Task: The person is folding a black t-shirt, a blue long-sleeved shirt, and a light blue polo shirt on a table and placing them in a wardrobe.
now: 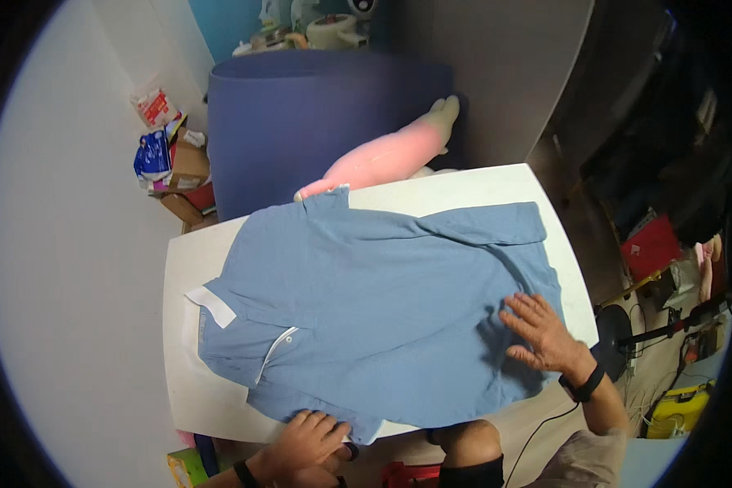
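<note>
A blue polo shirt (366, 293) with a white collar (212, 305) lies spread on a white table (180, 390), collar to the left and hem to the right. The far sleeve edge reaches the table's back edge, and a long fold of cloth runs along the upper right. My left hand (314, 436) rests at the near sleeve by the table's front edge; its fingertips touch the cloth, and part of the hand's underside is hidden. Over the lower right of the shirt, near the hem, my right hand (537, 335) is spread with fingers apart, casting a shadow on the fabric.
Behind the table stands a blue rounded panel (262, 134), with a pink plush toy (384, 155) against it. Boxes and packages (186, 161) are stacked at the back left. A black stand (616, 341) and a yellow case (677, 410) are at the right. A cable hangs near my right wrist.
</note>
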{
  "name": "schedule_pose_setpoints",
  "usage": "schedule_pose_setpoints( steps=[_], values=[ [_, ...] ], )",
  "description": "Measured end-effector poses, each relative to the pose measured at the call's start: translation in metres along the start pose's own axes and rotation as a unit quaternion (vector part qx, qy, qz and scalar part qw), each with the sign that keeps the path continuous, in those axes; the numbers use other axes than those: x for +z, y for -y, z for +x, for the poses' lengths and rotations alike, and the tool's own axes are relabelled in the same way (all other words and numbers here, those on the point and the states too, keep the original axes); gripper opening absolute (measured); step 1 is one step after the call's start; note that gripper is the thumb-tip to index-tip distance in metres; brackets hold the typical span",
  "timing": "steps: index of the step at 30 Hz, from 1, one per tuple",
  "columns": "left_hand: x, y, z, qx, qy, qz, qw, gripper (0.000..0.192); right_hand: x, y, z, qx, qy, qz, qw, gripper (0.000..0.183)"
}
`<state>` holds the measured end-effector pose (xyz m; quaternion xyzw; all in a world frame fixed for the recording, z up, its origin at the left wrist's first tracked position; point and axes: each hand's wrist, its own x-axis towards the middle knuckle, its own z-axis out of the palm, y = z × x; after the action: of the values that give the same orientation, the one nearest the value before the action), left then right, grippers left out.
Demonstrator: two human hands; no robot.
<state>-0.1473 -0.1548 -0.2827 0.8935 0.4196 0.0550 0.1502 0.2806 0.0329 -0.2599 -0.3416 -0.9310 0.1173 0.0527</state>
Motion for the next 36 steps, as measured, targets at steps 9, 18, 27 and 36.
schedule_pose_setpoints(
  steps=[9, 18, 27, 36],
  values=[
    [0.020, 0.003, -0.040, -0.055, 0.009, 0.006, 0.998, 0.012, 0.071, -0.001, -0.072, 0.068, -0.094, -0.052, 0.992, 0.065],
    [-0.015, 0.008, -0.103, -0.193, 0.225, -0.159, 0.942, 0.015, 0.075, -0.007, -0.086, 0.184, -0.048, -0.037, 0.981, 0.074],
    [-0.046, -0.002, -0.049, -0.196, 0.085, -0.161, 0.964, 0.031, 0.063, 0.007, -0.085, 0.220, -0.004, 0.010, 0.976, 0.082],
    [-0.007, 0.007, 0.050, -0.130, -0.087, -0.016, 0.988, 0.058, 0.038, -0.035, -0.080, 0.073, 0.022, 0.113, 0.991, 0.069]
  ],
)
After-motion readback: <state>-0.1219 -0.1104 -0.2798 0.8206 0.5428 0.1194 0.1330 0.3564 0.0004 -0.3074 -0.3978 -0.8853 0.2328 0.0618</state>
